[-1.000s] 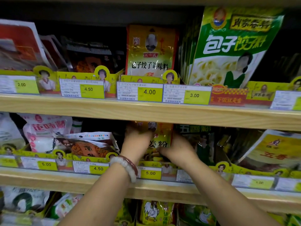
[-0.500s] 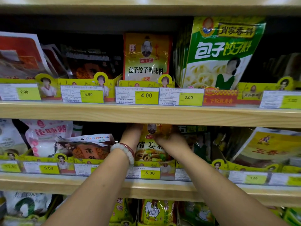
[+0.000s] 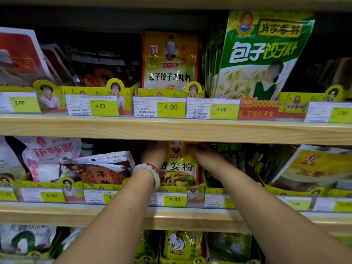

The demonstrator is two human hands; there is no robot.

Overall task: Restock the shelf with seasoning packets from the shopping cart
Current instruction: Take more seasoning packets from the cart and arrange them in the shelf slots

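Wooden shelf (image 3: 171, 128) hides your fingers; both hands' hold on the ginger packet (image 3: 179, 168), left hand (image 3: 153, 152) and right hand (image 3: 202, 152), is unreadable, so it may tip forward between them.

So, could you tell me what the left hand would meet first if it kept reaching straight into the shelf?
Probably only dark space: the left hand lies beside the ginger powder packet, though depth is unclear.

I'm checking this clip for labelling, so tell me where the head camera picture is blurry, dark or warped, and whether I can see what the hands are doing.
Head view: 4.00 price tag reads sharp; far-right tags smear. Shelf boards bow from the wide lens. Recesses behind the packets are dark. Left hand and right hand flank the ginger powder packet; the board's shadow hides their fingers.
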